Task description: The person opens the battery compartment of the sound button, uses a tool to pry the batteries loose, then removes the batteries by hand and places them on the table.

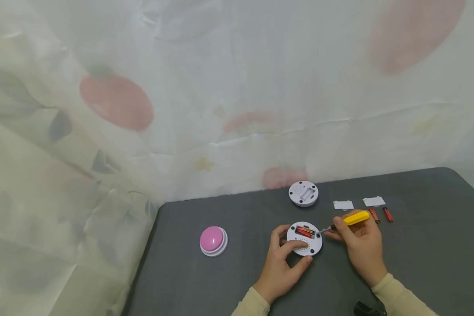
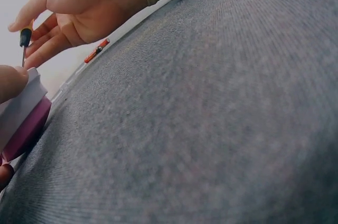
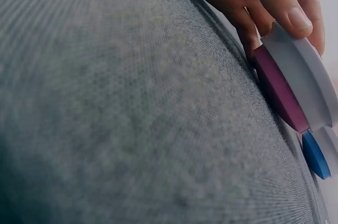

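Observation:
My left hand (image 1: 281,265) grips the edge of a round white push-button buzzer (image 1: 316,248), which lies underside up with its pink dome (image 3: 277,89) below. Two red batteries (image 1: 305,231) lie in its open battery bay. In my right hand (image 1: 366,251) is a screwdriver (image 1: 357,218) with a yellow handle, pinched between thumb and fingers. The shaft slants down to the left, and its tip is at the buzzer's right rim beside the battery bay. From the left wrist view, the black collar of the screwdriver (image 2: 25,36) shows above the white base.
Behind stands another upturned buzzer (image 1: 303,194) with a bare battery bay; its dome (image 3: 315,155) is blue. Two white battery covers (image 1: 343,205) and two loose red batteries (image 1: 388,214) lie at the back right. A pink-domed buzzer (image 1: 212,240) sits upright at left. A black object (image 1: 368,309) is at the front edge.

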A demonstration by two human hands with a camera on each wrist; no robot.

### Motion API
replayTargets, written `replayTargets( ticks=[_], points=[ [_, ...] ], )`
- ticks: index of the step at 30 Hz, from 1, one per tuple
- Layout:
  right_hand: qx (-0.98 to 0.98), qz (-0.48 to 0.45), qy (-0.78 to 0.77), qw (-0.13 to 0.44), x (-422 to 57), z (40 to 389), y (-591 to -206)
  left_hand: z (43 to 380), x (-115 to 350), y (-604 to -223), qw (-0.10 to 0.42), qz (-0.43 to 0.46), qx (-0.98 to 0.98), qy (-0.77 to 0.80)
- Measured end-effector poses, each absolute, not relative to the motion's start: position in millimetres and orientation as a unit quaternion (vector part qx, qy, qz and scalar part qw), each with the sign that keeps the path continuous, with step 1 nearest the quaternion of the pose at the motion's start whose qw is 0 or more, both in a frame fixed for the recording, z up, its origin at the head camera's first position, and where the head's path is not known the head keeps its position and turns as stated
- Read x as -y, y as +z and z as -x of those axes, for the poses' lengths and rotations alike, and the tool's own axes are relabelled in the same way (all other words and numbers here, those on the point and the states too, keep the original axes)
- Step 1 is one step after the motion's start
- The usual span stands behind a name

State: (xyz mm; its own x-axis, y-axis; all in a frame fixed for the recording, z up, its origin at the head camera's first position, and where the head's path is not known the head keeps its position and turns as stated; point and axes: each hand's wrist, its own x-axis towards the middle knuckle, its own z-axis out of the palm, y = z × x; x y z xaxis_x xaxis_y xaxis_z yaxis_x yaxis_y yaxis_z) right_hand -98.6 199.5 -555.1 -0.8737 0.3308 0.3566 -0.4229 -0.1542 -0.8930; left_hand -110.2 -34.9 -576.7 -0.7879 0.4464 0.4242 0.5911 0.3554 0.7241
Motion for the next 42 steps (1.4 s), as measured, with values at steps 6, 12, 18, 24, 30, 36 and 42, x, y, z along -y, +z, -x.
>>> replayTargets(
  ticks=[6, 12, 18, 24, 30, 36, 42],
  points=[
    [0.632, -0.023, 0.731, 0.255, -193.6, 96.9, -548.6, 111.7, 34.6, -577.9, 0.089, 0.318, 0.821, -0.466],
    [0.658, -0.017, 0.708, 0.256, -189.7, 93.7, -544.4, 111.6, 33.8, -576.9, 0.085, 0.321, 0.821, -0.464],
    [0.646, -0.037, 0.718, 0.256, -190.8, 92.7, -545.9, 111.8, 32.2, -577.6, 0.074, 0.32, 0.811, -0.484],
    [0.602, -0.058, 0.757, 0.247, -192.0, 93.5, -546.6, 114.1, 31.4, -577.3, 0.093, 0.329, 0.8, -0.493],
    [0.595, -0.025, 0.775, 0.213, -193.2, 93.3, -549.3, 113.7, 31.3, -576.5, 0.133, 0.345, 0.804, -0.466],
    [0.565, -0.025, 0.799, 0.202, -194.5, 94.9, -553.2, 111.0, 32.1, -577.5, 0.138, 0.346, 0.813, -0.447],
    [0.546, -0.038, 0.81, 0.212, -194.4, 95.7, -554.0, 111.4, 33.4, -581.0, 0.135, 0.343, 0.821, -0.435]
  ],
)
